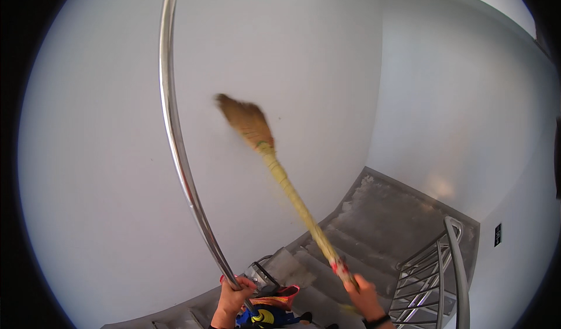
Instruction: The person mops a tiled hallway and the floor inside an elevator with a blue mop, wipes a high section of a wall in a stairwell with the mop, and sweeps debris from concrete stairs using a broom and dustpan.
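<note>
My left hand (230,300) is closed around a long shiny metal pole (172,109) near the bottom of the view. The pole rises past the top edge and looks bent by the lens. My right hand (366,296) grips the end of a straw broom (302,204) with a pale yellow wrapped handle. Up and to the left, its brown bristle head (249,120) is raised in front of the white wall (307,57). The bristle tips are blurred, and I cannot tell whether they touch the wall.
Grey stairs (346,245) lead down to a landing (394,210). A metal railing (458,259) runs along the right. Below my hands are a container with a dark handle (266,274), a red-and-orange bag (289,296) and a blue-and-yellow thing (265,316), partly hidden.
</note>
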Motion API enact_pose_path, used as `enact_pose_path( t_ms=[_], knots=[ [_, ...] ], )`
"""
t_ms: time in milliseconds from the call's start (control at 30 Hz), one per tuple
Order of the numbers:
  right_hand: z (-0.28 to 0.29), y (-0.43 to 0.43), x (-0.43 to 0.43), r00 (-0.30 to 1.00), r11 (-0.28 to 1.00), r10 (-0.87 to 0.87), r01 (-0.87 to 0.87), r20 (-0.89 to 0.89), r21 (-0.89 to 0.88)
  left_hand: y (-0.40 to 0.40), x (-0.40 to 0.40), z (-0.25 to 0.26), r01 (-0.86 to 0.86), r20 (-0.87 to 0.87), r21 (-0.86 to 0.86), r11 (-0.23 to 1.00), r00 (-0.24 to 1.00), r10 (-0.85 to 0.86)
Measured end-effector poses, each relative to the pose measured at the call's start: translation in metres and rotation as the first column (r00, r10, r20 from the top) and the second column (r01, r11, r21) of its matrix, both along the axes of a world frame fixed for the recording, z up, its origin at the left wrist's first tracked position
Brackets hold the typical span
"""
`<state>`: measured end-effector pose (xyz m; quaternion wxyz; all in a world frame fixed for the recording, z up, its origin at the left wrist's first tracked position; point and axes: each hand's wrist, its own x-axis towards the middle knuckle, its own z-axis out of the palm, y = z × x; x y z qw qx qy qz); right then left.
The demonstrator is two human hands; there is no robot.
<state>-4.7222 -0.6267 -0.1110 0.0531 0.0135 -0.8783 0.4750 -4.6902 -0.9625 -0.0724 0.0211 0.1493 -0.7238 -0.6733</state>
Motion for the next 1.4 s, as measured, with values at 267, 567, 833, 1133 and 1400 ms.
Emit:
enact_pose_path(
  t_ms=[267,567,833,1133,1400],
  knots=[
    [-0.015,-0.035,-0.052,0.976,0.925,-0.09,0.156,0.2,-0.346,-0.014,-0.001,-0.02,0.037,-0.034,-0.012,0.999,0.999,-0.037],
    [-0.024,-0.044,0.038,0.982,0.98,0.188,-0.185,0.029,-0.071,-0.02,0.001,-0.025,0.068,0.053,0.027,0.997,0.996,-0.069],
    [-0.074,-0.06,-0.031,0.988,0.982,0.015,0.015,0.154,-0.189,-0.018,0.001,-0.015,0.087,0.023,0.018,0.996,0.996,-0.087],
    [-0.12,0.052,0.005,0.758,0.974,-0.21,0.215,0.618,0.067,-0.02,-0.009,-0.009,0.184,-0.172,0.052,0.982,0.97,-0.173],
    [-0.06,0.113,0.161,0.422,0.889,-0.456,0.175,0.784,0.423,0.017,-0.056,-0.018,0.184,0.012,0.097,0.978,0.983,-0.186]
  ],
)
